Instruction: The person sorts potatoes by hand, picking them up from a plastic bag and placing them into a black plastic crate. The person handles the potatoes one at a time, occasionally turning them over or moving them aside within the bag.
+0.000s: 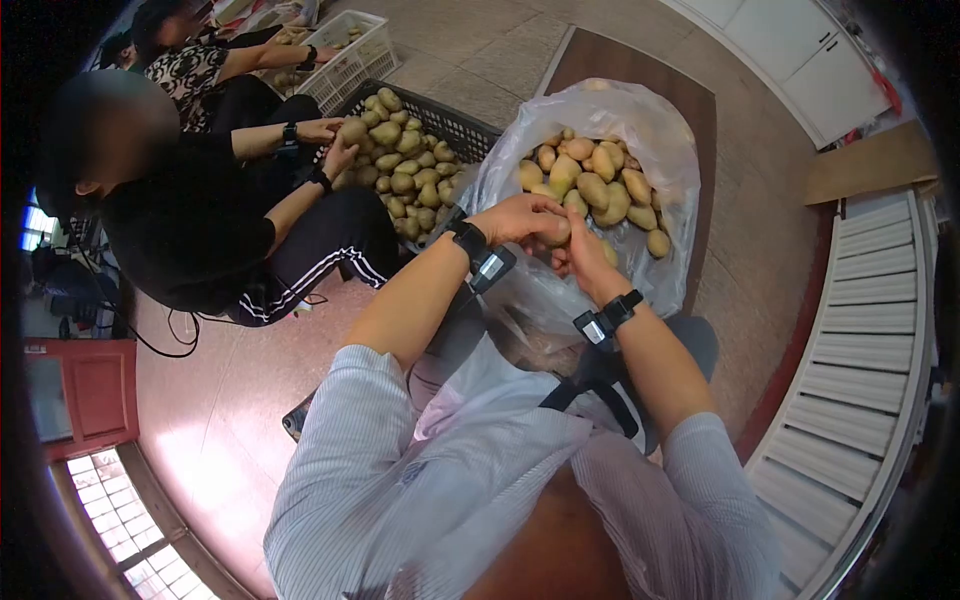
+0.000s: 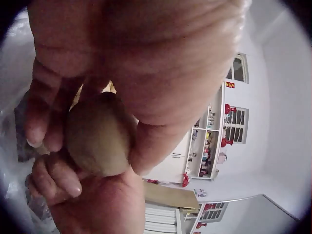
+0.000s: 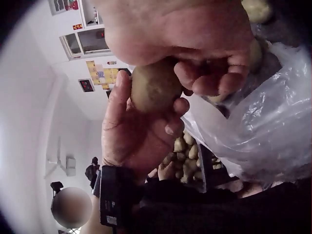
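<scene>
While both hands (image 1: 520, 220) (image 1: 590, 262) hold one potato (image 2: 101, 134), the bag (image 1: 655, 118) contains more.

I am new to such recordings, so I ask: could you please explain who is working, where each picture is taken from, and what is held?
There is no robot here: a person works with two bare hands. The head picture comes from a camera worn on the head, looking forward and down. The other two come from wrist cameras, each looking at its own hand's work. The left hand and right hand together hold one potato. In front, on the floor, an open see-through bag holds loose potatoes. In the head picture, a black crate left of it holds many more, and another person sits beside that crate.
</scene>
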Demonstrator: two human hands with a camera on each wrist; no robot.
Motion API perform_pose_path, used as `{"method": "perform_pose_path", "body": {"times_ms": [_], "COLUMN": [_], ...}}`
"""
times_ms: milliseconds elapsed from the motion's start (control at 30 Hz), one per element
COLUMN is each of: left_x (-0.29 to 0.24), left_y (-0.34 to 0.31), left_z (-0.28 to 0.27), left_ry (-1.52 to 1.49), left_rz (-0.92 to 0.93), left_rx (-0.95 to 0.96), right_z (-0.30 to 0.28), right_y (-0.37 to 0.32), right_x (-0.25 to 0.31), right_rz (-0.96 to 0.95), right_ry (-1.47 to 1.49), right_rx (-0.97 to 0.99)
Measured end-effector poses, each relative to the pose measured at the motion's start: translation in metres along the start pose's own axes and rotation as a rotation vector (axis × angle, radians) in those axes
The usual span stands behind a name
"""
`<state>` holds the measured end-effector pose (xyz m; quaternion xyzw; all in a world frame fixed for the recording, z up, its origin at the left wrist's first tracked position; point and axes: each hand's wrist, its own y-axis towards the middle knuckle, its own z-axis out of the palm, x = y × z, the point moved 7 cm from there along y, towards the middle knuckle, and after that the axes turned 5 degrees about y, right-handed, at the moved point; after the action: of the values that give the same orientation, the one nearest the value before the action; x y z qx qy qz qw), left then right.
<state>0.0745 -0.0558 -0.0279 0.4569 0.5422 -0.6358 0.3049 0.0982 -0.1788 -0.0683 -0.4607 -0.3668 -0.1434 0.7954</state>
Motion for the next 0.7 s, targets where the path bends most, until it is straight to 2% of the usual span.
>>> {"method": "perform_pose_path", "body": {"times_ms": [100, 133, 167, 200, 267, 300, 367, 433, 533, 600, 667, 700], "left_x": [0.010, 0.013, 0.012, 0.011, 0.012, 0.014, 0.017, 0.020, 0.038, 0.068, 0.071, 0.081], "left_y": [0.006, 0.007, 0.008, 0.008, 0.008, 0.008, 0.008, 0.005, 0.005, 0.014, 0.010, 0.007], "left_z": [-0.006, -0.008, -0.013, -0.017, -0.027, -0.035, -0.046, -0.059, -0.082, -0.105, -0.136, -0.136], "left_ry": [-0.160, -0.160, -0.231, -0.302, -0.353, -0.405, -0.485, -0.569, -0.652, -0.718, 0.187, -0.413], "left_rz": [-0.051, -0.051, -0.030, -0.010, 0.000, 0.012, 0.031, 0.055, 0.086, 0.067, 0.514, 0.166], "left_rx": [0.028, 0.029, -0.010, -0.047, -0.085, -0.131, -0.165, -0.240, -0.249, -0.192, -0.421, -0.294], "right_z": [-0.005, -0.008, -0.012, -0.017, -0.027, -0.038, -0.034, -0.039, -0.042, -0.040, -0.039, -0.037], "right_y": [0.007, 0.009, 0.012, 0.015, 0.020, 0.029, 0.019, 0.015, 0.015, 0.012, 0.009, 0.006], "right_x": [-0.002, 0.002, 0.003, 0.001, 0.001, -0.009, 0.003, -0.001, -0.009, -0.012, -0.015, -0.013], "right_rz": [-0.048, -0.127, -0.206, -0.205, -0.308, -0.308, -0.810, -0.811, -0.857, -0.900, -0.791, -0.792], "right_ry": [-0.065, -0.118, -0.170, -0.168, -0.496, -0.496, -0.971, -1.009, -1.111, -1.178, -1.221, -1.220], "right_rx": [-0.026, -0.046, -0.067, -0.072, -0.080, -0.088, -0.183, -0.193, -0.189, -0.178, -0.179, -0.177]}}
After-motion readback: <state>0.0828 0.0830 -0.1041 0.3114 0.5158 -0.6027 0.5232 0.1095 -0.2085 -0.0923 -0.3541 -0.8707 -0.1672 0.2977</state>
